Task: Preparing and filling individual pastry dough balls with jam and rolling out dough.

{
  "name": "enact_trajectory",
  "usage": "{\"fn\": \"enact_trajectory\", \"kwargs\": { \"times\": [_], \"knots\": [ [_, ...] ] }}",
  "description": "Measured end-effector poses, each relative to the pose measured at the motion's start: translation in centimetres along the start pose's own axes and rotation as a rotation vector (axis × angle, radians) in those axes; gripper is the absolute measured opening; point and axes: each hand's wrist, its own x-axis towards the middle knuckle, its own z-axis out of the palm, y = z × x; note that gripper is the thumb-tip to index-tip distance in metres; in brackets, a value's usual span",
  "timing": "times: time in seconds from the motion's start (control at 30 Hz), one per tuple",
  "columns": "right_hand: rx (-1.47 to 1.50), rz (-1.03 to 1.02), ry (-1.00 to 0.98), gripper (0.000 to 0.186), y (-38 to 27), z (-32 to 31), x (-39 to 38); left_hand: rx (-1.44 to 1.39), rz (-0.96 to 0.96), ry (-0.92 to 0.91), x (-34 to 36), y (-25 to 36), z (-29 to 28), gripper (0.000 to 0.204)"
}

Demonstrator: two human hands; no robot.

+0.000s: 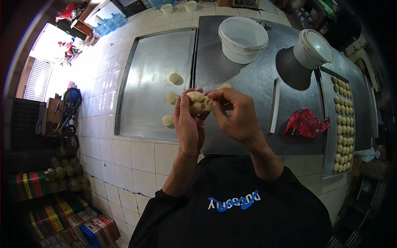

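A pale piece of dough (199,101), its edge pinched into uneven folds, is held up in front of me over the table. It rests in my left hand (188,130), whose thumb and fingers close around it. From the other side my right hand (240,118) pinches its right end between thumb and fingertips. Just beyond the right hand shows part of another dough piece (224,86), mostly hidden. On the metal tray (153,53) to the left lie three small dough rounds, the farthest round (175,78), a middle round (172,98) and the nearest round (167,120).
A white bucket (243,41) stands at the back of the metal table (231,142), with a tilted-looking white bucket (310,51) farther right. A metal strip (274,105) and red plastic bag (307,123) lie nearer. At right, a long tray (329,144) carries rows of dough balls.
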Motion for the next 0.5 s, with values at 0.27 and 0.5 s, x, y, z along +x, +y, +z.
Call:
{"fn": "enact_trajectory", "kwargs": {
  "times": [0.27,0.5],
  "knots": [
    [-0.242,-0.160,-0.045,0.012,-1.2,0.5,0.0,-0.031,0.025,-0.049,-0.5,0.0,0.3,0.047],
    [-0.320,-0.105,-0.014,0.011,-1.2,1.0,-0.2,0.107,0.178,-0.131,-0.6,-1.0,0.2,0.041]
  ]
}}
